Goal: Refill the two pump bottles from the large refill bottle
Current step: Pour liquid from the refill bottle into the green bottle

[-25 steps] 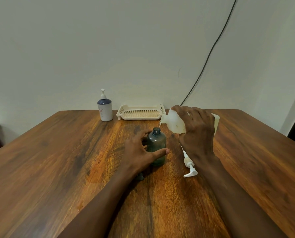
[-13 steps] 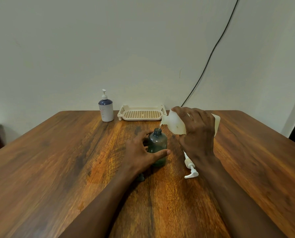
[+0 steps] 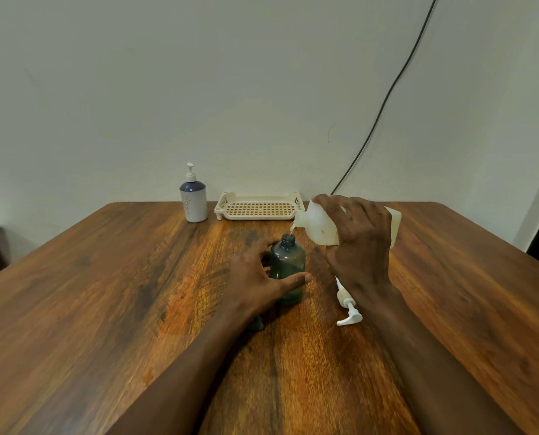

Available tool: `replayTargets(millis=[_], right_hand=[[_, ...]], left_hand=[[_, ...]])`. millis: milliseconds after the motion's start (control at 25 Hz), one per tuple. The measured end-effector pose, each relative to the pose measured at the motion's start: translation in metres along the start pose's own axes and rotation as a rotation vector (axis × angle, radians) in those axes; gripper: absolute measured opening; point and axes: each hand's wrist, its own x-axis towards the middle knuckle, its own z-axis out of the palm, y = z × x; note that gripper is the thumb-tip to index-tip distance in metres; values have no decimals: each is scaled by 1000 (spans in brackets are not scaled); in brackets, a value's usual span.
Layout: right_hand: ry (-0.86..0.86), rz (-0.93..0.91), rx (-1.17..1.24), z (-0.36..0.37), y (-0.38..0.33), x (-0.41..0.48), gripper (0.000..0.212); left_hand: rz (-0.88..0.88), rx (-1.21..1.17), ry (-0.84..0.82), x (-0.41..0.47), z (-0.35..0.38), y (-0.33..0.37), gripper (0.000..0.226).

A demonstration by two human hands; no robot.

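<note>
We see the left hand (image 3: pixel 255 277) cupping the open green pump bottle (image 3: pixel 288 265), which stands upright mid-surface (image 3: pixel 105 309); its fingers (image 3: pixel 296 279) are spread around the body, thumb across the front. The right hand (image 3: pixel 361 243) wraps the white refill bottle (image 3: pixel 317 226), fingers curled over its top, tilting it so the spout sits just above the green bottle's neck. A detached pump (image 3: pixel 346 304) lies beside the right wrist. A second pump bottle (image 3: pixel 194 199) and a tray (image 3: pixel 258 206) stand at the far edge.
</note>
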Motion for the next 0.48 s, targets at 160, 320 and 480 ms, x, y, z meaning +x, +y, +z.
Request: replayTargets(millis=[160,320,480], right_hand=[[-5,2,-10,0,0,1,98],[-13,6,-10,0,0,1,96],[-18,15,-3,-1,0,1,97]], left_hand=[[4,10,4,0,0,1,96],[-7,7,4,0,0,2,96],[-6,1,2,0,-1,2,96]])
